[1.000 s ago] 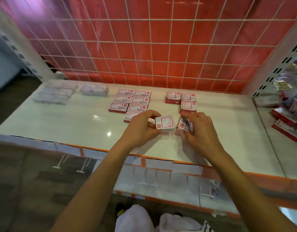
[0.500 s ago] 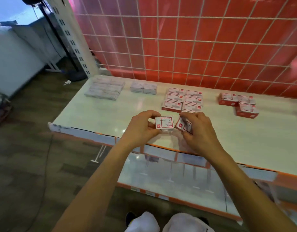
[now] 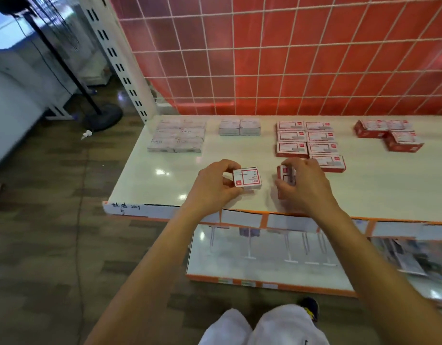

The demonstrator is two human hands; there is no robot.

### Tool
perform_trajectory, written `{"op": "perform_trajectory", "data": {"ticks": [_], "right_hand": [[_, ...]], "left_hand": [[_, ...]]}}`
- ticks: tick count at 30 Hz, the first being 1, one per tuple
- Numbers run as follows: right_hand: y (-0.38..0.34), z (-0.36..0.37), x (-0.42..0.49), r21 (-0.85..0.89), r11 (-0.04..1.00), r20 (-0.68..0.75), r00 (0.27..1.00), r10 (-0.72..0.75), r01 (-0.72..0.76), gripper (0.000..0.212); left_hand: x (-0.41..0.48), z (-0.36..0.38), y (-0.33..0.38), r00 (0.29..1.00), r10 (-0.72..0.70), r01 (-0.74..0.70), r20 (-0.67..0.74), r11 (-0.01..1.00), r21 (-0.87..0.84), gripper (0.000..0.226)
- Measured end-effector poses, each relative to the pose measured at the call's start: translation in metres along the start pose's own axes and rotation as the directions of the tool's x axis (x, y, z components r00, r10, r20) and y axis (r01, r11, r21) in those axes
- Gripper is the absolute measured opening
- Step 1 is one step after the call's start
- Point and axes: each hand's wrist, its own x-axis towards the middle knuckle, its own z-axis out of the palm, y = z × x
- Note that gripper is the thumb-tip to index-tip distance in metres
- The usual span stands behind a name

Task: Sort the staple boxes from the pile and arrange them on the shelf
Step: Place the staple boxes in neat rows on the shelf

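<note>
My left hand (image 3: 215, 188) grips a white staple box with a red label (image 3: 247, 180) just above the white shelf (image 3: 165, 185), near its front edge. My right hand (image 3: 304, 188) holds a red and white staple box (image 3: 284, 174) tilted on its side, a little to the right of the first. Behind my hands lies a two-column block of red-and-white boxes (image 3: 307, 143). Further right sits a small group of red boxes (image 3: 389, 135). Pale grey boxes lie at the back left (image 3: 177, 138) and back middle (image 3: 240, 127).
A red tiled wall with a white wire grid (image 3: 289, 58) backs the shelf. A perforated white upright (image 3: 120, 58) stands at the left end. A lower shelf (image 3: 264, 257) with hooks sits below. A fan stand base (image 3: 103, 117) rests on the wooden floor to the left.
My head has turned left, so the shelf's left end and the floor have come into view. My two hands have drawn apart, each with its box.
</note>
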Motion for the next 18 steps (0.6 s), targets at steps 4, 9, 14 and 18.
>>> {"op": "perform_trajectory", "data": {"ticks": [4,9,14,18], "right_hand": [[0.008,0.000,0.004,-0.008,0.994,-0.015,0.994,0.109,-0.109,0.044],[0.022,-0.001,0.007,-0.041,0.993,0.006,0.994,0.107,-0.107,0.038],[0.033,-0.017,0.003,-0.129,0.989,0.062,0.996,-0.067,0.075,0.036],[0.038,-0.023,0.003,-0.185,0.911,0.172,0.925,-0.339,0.369,0.045]], "left_hand": [[0.010,0.008,0.004,1.000,0.027,-0.027,0.016,1.000,0.010,0.045],[0.018,0.019,0.013,1.000,0.022,-0.022,0.017,1.000,0.009,0.046],[0.028,0.023,0.019,1.000,0.015,-0.014,-0.007,1.000,0.025,0.045],[0.036,0.033,0.025,0.999,-0.011,0.013,-0.035,0.999,0.031,0.047]]}}
